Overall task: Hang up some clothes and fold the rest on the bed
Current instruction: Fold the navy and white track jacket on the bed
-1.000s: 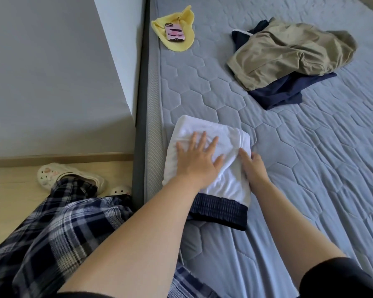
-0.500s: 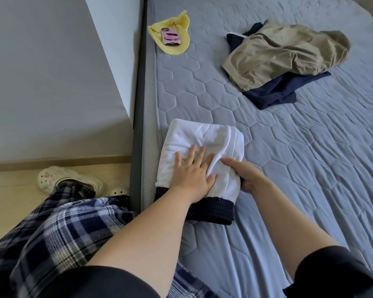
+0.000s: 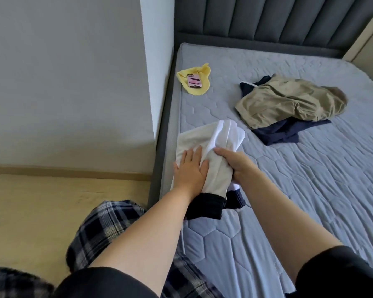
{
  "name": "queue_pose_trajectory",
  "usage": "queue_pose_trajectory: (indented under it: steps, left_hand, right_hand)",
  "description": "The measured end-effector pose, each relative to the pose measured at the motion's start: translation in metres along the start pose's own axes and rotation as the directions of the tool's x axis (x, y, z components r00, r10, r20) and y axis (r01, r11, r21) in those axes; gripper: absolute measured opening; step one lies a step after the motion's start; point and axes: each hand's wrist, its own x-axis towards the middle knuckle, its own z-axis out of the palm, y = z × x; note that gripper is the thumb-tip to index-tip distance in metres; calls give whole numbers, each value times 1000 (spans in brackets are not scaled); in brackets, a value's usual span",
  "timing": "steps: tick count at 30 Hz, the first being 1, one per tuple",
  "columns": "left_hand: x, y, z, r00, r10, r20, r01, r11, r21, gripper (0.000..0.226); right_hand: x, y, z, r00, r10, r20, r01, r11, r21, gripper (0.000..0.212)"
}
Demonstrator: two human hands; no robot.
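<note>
Since the frame half a second ago, the right hand (image 3: 238,166) has gathered the right side of the white garment (image 3: 194,138) and raised it, so that side now stands up in a bunched fold instead of lying flat. Its fingers and thumb are curled round that fold. The left hand (image 3: 190,171) lies flat beside it, fingers straight and together, pressing the left part of the garment onto the bed (image 3: 310,190).

The garment sits near the bed's left edge. Its dark ribbed hem (image 3: 205,208) points toward the person and looks doubled over, though the folds there are hard to read.

Farther up the grey quilted mattress, well apart from the hands, a khaki garment (image 3: 289,102) lies crumpled on top of a navy garment (image 3: 284,134). Near the bed's upper left edge is a yellow cloth (image 3: 199,89) with a pink phone (image 3: 194,81) on it. A dark padded headboard (image 3: 267,18) runs along the far end.

Below the arms are plaid trousers (image 3: 103,229), over a pale wooden floor (image 3: 41,207).
</note>
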Motion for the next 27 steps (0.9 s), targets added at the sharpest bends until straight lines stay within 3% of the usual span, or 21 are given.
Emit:
queue_pose_trajectory:
  steps: [3,7,14,20,22,24,27]
  left_hand:
    - [-1,-13,-41,984,-168,-61,147,955,-257,53]
    - [-4,-47,-111,944,-296,-146,184,839,-512,52]
    - [-5,-167,-253,833,-417,-364,232,860,-454,51]
    - [-9,-287,-373,808,-352,-472,196,917,-348,22]
    - [-22,-310,-410,848,-352,-395,235,919,-315,25]
    - [-42,-321,-447,900,-383,-207,312,899,-307,38]
    - [-79,-316,-505,904,-426,50,423,868,-260,62]
  right_hand:
    - [-11,-19,47,997,-68,39,70,996,-63,31]
    - [-26,-37,129,984,-144,104,156,982,-109,25]
    - [-27,-40,319,978,-87,190,111,987,-120,19]
    - [-10,-30,493,969,81,233,-41,984,-173,22]
    - [-21,-30,538,958,134,253,-88,979,-183,24]
    - [-44,-36,572,941,219,257,-177,968,-176,20]
    - [-97,-58,611,913,333,236,-291,937,-194,5]
